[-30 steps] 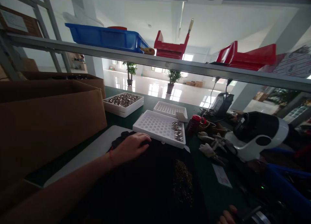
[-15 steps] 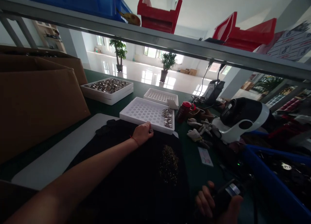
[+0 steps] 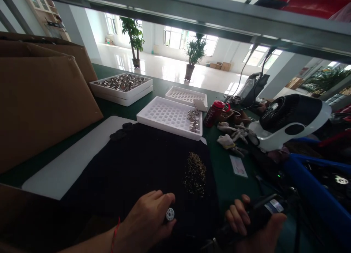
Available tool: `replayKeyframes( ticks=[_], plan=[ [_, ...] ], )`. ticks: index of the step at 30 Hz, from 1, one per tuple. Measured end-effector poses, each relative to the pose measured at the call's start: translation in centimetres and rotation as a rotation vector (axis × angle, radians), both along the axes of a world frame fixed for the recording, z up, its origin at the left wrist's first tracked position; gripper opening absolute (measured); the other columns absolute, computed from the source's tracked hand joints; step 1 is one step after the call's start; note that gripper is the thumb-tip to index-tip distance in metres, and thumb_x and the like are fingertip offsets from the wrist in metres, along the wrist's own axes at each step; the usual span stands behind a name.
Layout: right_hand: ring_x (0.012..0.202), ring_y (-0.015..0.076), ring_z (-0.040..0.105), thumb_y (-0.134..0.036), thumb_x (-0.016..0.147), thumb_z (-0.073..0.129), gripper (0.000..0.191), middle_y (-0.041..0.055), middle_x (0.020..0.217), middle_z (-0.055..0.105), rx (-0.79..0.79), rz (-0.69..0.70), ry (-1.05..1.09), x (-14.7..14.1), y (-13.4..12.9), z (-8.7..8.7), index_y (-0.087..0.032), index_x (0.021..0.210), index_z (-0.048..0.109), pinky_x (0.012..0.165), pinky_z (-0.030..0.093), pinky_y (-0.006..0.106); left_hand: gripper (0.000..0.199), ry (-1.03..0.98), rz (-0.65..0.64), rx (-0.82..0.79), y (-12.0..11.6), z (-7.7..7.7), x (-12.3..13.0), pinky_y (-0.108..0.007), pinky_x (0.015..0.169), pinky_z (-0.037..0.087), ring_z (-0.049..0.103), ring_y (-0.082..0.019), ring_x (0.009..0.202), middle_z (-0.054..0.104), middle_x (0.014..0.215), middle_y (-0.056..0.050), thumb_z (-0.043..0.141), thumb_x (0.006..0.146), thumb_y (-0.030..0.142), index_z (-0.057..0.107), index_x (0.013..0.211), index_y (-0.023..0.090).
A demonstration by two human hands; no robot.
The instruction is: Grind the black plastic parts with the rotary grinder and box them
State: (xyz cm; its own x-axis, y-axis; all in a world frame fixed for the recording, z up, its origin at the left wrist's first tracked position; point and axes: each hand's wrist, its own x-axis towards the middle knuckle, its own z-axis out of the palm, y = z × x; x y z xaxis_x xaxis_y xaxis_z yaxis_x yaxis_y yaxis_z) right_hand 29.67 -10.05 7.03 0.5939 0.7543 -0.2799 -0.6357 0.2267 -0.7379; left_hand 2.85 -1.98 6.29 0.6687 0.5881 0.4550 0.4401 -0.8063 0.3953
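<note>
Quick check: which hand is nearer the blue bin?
Right. The right hand, gripping a black handheld tool, is left of the blue bin; the left hand, pinching a round part, is farther left over the black cloth.

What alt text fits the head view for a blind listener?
Over a black cloth, the left hand pinches a small round part; the right hand holds a black tool. A pile of bits lies on the cloth, and beyond stands a white tray with metal pieces at its right end.
</note>
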Motion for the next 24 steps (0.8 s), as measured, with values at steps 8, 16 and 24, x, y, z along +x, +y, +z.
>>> replayKeyframes(
  ticks=[8, 16, 24],
  plan=[
    [0.04, 0.0045, 0.031, -0.091, 0.049, 0.091, 0.081, -0.0126, 0.057, 0.04, 0.011, 0.017, -0.02, 0.0, -0.2, -0.1, -0.023, 0.085, 0.064, 0.039, 0.038, 0.021, 0.097, -0.124, 0.049, -0.22, -0.4, -0.8, -0.8, -0.032, 0.077, 0.07, 0.078, -0.021, 0.083, 0.077, 0.106, 0.004, 0.086, 0.063, 0.004, 0.044, 0.146, 0.033],
    [0.039, 0.0046, 0.033, -0.09, 0.046, 0.092, 0.083, -0.0125, 0.056, 0.04, -0.001, 0.015, -0.009, 0.2, -0.1, -0.3, -0.023, 0.085, 0.064, 0.038, 0.04, 0.021, 0.086, -0.213, 0.06, -0.254, -0.9, -2.3, -0.8, -0.029, 0.078, 0.07, 0.079, -0.019, 0.081, 0.077, 0.101, 0.005, 0.082, 0.084, 0.01, 0.042, 0.155, 0.037],
    [0.036, 0.0083, 0.04, -0.087, 0.04, 0.096, 0.082, -0.0096, 0.054, 0.046, 0.036, 0.149, 0.0, 2.9, -0.8, -2.3, -0.024, 0.083, 0.067, 0.037, 0.045, 0.027, 0.079, -0.264, 0.079, -0.227, -1.9, -4.1, -0.8, -0.034, 0.078, 0.069, 0.078, -0.023, 0.083, 0.078, 0.103, -0.002, 0.082, 0.099, 0.048, 0.036, 0.162, 0.038]
  ],
)
